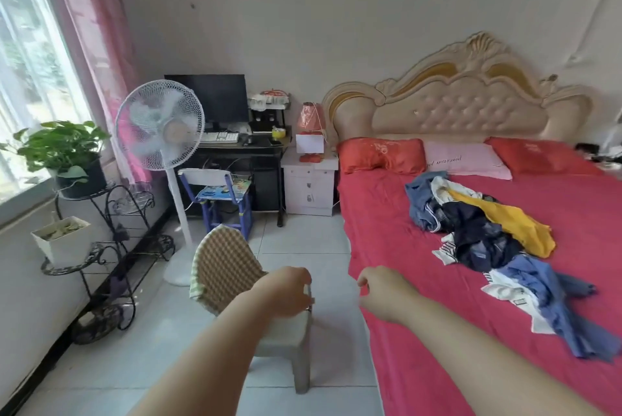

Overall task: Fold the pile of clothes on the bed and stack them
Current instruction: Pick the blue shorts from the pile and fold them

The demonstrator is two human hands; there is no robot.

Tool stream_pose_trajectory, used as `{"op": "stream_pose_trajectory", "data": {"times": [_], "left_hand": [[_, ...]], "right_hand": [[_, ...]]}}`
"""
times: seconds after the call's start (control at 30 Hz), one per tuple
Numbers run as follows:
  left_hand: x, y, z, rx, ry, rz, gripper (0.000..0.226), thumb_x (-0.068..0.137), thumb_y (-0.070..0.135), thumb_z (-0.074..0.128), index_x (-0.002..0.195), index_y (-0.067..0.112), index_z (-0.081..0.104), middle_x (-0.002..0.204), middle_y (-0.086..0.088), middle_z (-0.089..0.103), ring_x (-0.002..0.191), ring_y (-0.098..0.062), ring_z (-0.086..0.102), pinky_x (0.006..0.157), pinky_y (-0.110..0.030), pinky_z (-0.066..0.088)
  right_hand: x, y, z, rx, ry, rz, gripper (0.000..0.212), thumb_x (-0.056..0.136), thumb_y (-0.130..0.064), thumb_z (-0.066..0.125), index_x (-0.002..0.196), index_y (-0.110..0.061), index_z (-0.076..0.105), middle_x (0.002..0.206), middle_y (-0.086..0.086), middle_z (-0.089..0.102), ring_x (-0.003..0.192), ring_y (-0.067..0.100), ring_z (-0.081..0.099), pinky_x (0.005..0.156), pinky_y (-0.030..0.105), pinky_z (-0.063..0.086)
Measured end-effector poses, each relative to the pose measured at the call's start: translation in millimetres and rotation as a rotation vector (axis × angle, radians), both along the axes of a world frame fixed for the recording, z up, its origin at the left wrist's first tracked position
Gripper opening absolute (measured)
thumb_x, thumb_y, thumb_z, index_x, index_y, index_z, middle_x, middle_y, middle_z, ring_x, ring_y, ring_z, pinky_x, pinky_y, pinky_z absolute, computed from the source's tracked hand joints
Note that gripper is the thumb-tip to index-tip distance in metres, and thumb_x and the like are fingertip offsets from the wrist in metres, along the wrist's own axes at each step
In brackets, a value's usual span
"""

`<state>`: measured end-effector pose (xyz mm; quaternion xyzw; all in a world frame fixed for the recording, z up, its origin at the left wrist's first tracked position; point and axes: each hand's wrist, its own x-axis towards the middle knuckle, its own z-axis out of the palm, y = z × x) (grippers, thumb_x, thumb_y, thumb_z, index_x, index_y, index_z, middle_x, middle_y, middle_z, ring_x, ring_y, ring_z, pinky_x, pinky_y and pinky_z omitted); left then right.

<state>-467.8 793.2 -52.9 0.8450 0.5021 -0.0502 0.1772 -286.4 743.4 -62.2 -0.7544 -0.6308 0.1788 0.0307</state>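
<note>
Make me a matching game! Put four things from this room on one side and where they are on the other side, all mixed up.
Things:
1. fan
2. plant
3. lamp
4. clothes

Places:
A. on the bed
B. on the floor
C. on the nightstand
D. on the stand by the window

Pairs: 1-B, 2-D, 3-C, 4-A.
</note>
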Motion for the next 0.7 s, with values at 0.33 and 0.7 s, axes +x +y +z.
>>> {"op": "stream_pose_trajectory", "data": {"times": [0.33,0.7], "left_hand": [[77.0,152.6,1.2,0.000,-0.015,-0.108,0.045,0.093,0.031,0.051,0.135,0.016,0.042,0.134,-0.006,0.049,0.124,-0.023,0.044,0.099,-0.030,0.037],[153.8,300.0,-2.9,-0.006,0.011,-0.357,0.044,0.094,0.029,0.050,0.135,0.014,0.043,0.133,-0.007,0.050,0.123,-0.024,0.045,0.098,-0.028,0.036]], "right_hand": [[69.7,122.7,9.6,0.031,-0.007,-0.149,0.032,0.090,-0.024,0.053,0.122,-0.018,0.054,0.128,0.004,0.052,0.117,0.024,0.051,0.095,0.029,0.043],[130.2,233.2,4.3,0.027,-0.022,-0.356,0.036,0.090,-0.028,0.055,0.125,-0.019,0.052,0.130,0.003,0.050,0.119,0.022,0.050,0.096,0.028,0.041]]}}
